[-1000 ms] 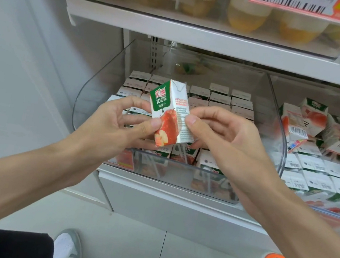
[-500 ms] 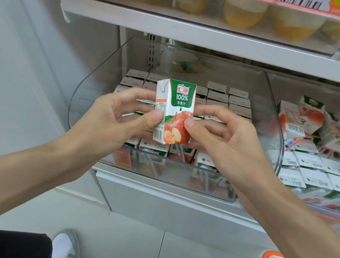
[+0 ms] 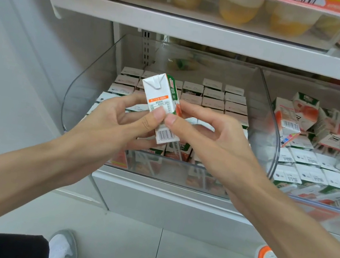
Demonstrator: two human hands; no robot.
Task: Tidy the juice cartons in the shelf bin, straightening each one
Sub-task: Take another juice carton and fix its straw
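The left hand [image 3: 119, 119] and the right hand [image 3: 203, 134] meet at the middle of the frame, both pinched shut on one juice carton [image 3: 160, 107] held up in front of the clear shelf bin [image 3: 274, 113]. The two thumbs press its near white face side by side; the other fingers wrap behind. The carton sits between the hands, neither nearer. Its long axis runs nearly upright, top leaning toward the upper left, barcode end lowest. The white side panel with orange print faces the camera, the green front edge turned right. It looks square and undented. Behind and below it, rows of cartons [image 3: 213, 95] stand in the bin, so setting it down probably means moving forward and down.
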